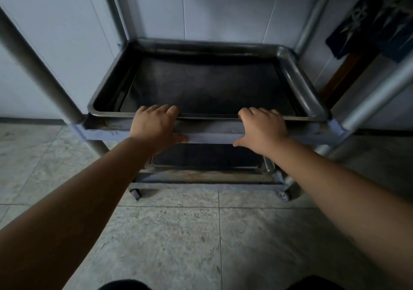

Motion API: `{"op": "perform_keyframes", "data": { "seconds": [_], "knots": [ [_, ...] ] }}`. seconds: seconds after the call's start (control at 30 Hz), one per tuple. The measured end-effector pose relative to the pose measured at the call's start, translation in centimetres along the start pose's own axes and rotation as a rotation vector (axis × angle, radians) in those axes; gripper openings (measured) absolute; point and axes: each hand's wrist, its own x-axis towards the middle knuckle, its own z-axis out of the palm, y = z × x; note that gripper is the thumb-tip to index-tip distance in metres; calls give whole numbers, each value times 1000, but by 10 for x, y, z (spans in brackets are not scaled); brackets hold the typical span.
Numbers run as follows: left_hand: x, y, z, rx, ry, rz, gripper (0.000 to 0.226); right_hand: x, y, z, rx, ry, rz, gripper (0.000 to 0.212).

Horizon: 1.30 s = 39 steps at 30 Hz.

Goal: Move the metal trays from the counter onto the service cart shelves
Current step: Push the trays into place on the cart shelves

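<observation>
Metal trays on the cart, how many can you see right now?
2. One dark rectangular metal tray sits on the cart's middle shelf, both hands on its near rim. A second metal tray lies on the bottom shelf, mostly hidden; others may be out of view.

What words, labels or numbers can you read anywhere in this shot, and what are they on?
No text can be read here.
Dark cloth hanging at the upper right: pale brush-like marks, possibly characters, too blurred to read.
Metal tray on the cart: no label or stamp visible.
Cart frame, posts, wall and floor tiles: no writing visible.
</observation>
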Motion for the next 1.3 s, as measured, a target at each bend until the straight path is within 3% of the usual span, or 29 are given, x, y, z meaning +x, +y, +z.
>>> {"op": "perform_keyframes", "data": {
  "seconds": [0.3, 0.7, 1.07, 1.13, 1.2, 1.3],
  "knots": [
    [-26, 20, -7, -10, 101, -92, 51, -15, -20, 4, -82, 115, 83, 54],
    [-35, 29, -4, -2, 156, -170, 50, -22, -30, 10, -187, 152, 136, 48],
    [-50, 28, 19, -54, 322, -109, 54, -33, -28, 19, -116, 334, 67, 48],
    [-58, 25, 26, -90, 334, -71, 70, -32, -26, 26, -79, 407, 41, 57],
    [-75, 21, 41, -107, 306, -20, 88, -37, -25, 37, -53, 438, 18, 84],
    [-108, 18, 79, 2, 109, 255, 97, -63, -33, 74, -53, 410, -145, 119]
  ]
}}
